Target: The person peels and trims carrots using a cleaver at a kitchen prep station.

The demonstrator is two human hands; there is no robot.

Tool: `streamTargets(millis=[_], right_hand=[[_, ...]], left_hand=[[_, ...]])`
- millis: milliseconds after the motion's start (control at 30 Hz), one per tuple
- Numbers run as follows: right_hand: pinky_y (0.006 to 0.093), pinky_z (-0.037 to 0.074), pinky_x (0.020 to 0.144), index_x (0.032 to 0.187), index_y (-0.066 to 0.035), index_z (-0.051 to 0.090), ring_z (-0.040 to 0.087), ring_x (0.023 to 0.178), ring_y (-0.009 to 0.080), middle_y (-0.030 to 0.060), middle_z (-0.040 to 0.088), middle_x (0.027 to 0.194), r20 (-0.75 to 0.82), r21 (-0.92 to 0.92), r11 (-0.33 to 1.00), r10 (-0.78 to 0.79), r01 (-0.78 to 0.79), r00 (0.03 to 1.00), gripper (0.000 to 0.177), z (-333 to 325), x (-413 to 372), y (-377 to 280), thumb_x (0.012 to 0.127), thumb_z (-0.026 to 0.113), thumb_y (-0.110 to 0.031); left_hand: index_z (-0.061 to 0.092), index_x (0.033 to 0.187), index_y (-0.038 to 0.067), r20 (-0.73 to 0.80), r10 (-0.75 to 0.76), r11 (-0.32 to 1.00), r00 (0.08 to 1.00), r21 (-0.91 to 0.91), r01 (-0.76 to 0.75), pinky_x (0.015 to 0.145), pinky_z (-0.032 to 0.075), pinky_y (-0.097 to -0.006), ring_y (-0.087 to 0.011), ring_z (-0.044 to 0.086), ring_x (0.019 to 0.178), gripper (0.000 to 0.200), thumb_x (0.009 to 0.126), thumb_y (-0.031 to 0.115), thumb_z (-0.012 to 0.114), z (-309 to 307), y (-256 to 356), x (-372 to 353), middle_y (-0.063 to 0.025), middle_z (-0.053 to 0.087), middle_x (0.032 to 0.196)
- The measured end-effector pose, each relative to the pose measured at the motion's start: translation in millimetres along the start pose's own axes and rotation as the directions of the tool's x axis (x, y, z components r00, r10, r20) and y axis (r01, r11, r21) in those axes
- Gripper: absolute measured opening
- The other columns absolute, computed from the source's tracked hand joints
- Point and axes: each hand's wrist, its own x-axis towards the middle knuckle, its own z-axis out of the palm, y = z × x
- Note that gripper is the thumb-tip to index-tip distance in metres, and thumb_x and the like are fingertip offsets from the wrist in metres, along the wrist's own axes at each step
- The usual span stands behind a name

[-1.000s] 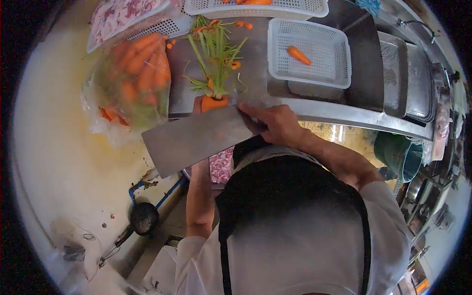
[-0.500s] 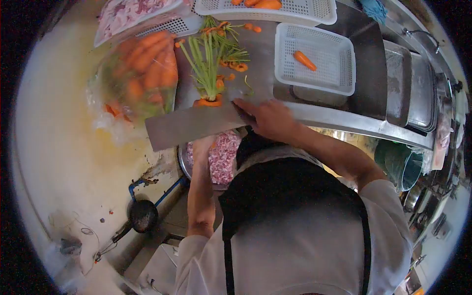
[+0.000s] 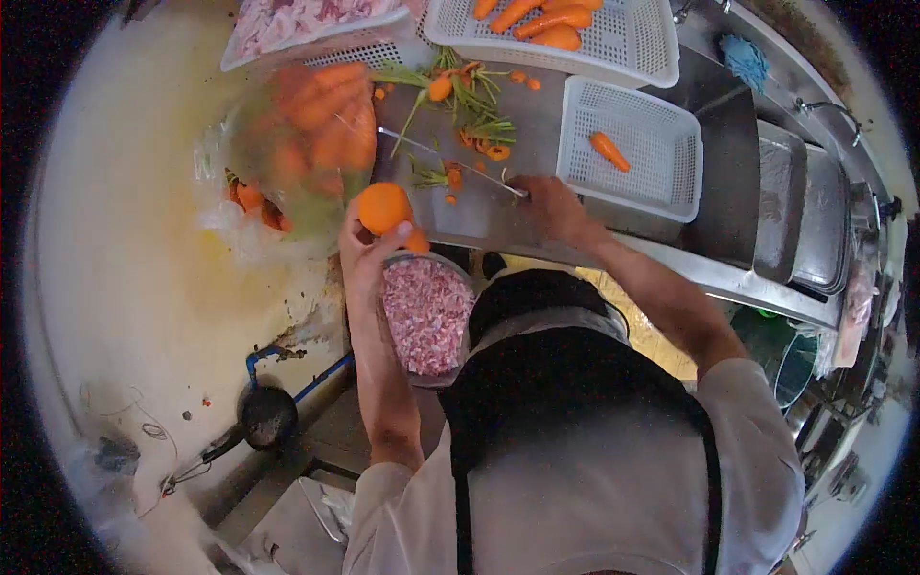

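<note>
Head view: forearms [image 3: 379, 359] extended, left hand [image 3: 366, 251] clamped on a carrot [image 3: 383, 207], right hand [image 3: 554, 206] clamped on a cleaver [image 3: 484, 176].

Two hands [image 3: 361, 254] [image 3: 554, 208]; one cleaver [image 3: 412, 144]; one held carrot [image 3: 383, 207].

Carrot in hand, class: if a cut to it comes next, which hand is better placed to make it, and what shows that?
Probably the right hand: it holds the knife, seen nearly edge-on, while the left hand is taken up gripping the carrot.

Single head-worn camera, facing forward, angled down
</note>
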Motion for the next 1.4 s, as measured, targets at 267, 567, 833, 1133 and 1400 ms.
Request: streamTargets(millis=[267, 567, 833, 1133, 1400], right_hand=[[0.0389, 0.045, 0.061, 0.111, 0.002, 0.061, 0.053, 0.06, 0.0213, 0.0184, 0.059, 0.07, -0.168, 0.419, 0.907, 0.127, -0.046, 0.978, 0.032, -6.6, -32.1, -44.5, 0.087, 0.057, -0.019], [0.0398, 0.045, 0.06, 0.107, 0.003, 0.062, 0.058, 0.06, 0.0248, 0.0198, 0.059, 0.067, -0.296, 0.355, 0.935, 0.106, 0.006, 0.949, 0.03, -14.2, -41.5, -53.1, 0.086, 0.058, -0.017], [0.0384, 0.046, 0.064, 0.104, 0.003, 0.063, 0.058, 0.065, 0.0224, 0.0198, 0.062, 0.073, -0.142, 0.321, 0.926, 0.254, -0.198, 0.957, 0.026, -35.5, -65.1, -30.4, 0.085, 0.057, -0.014], [0.0492, 0.051, 0.072, 0.117, -0.001, 0.06, 0.063, 0.082, 0.0439, 0.023, 0.066, 0.092, 0.112, 0.278, 0.875, 0.381, -0.397, 0.918, 0.033, -10.5, -49.7, -10.2, 0.088, 0.056, -0.015], [0.0478, 0.05, 0.08, 0.103, 0.001, 0.064, 0.063, 0.085, 0.0424, 0.0228, 0.066, 0.089, -0.033, 0.27, 0.954, 0.148, -0.134, 0.988, 0.029, 32.1, -63.8, 8.5, 0.082, 0.057, -0.017]], left_hand=[[0.049, 0.114, 0.005, -0.263, -0.075, 0.922, 0.962, -0.386, -0.034, 0.073, 0.06, -0.0407, -0.0291, 0.063, 0.098, 0.044, 0.076, 0.007, 0.07, 7.9, -26.9, -13.0, -0.0101, 0.058, 0.106], [0.048, 0.117, 0.005, -0.213, -0.188, 0.762, 0.959, -0.648, 0.005, 0.072, 0.061, -0.0434, -0.0321, 0.061, 0.102, 0.041, 0.077, 0.012, 0.058, 3.9, -42.0, -28.5, -0.0143, 0.057, 0.113], [0.049, 0.113, 0.006, -0.119, -0.077, 0.812, 0.99, -0.584, -0.007, 0.076, 0.059, -0.0435, -0.0301, 0.06, 0.104, 0.039, 0.075, 0.01, 0.058, 16.9, -34.4, 17.8, -0.0116, 0.055, 0.112], [0.049, 0.113, 0.007, -0.049, 0.105, 0.949, 0.993, -0.292, -0.115, 0.079, 0.058, -0.0433, -0.0311, 0.06, 0.103, 0.039, 0.076, 0.015, 0.059, 29.8, -43.8, 9.9, -0.0117, 0.055, 0.112], [0.047, 0.111, 0.005, -0.167, 0.119, 0.917, 0.979, -0.359, -0.173, 0.07, 0.06, -0.0432, -0.0309, 0.059, 0.101, 0.044, 0.07, 0.009, 0.06, 15.1, -36.4, -9.0, -0.0125, 0.052, 0.11]])
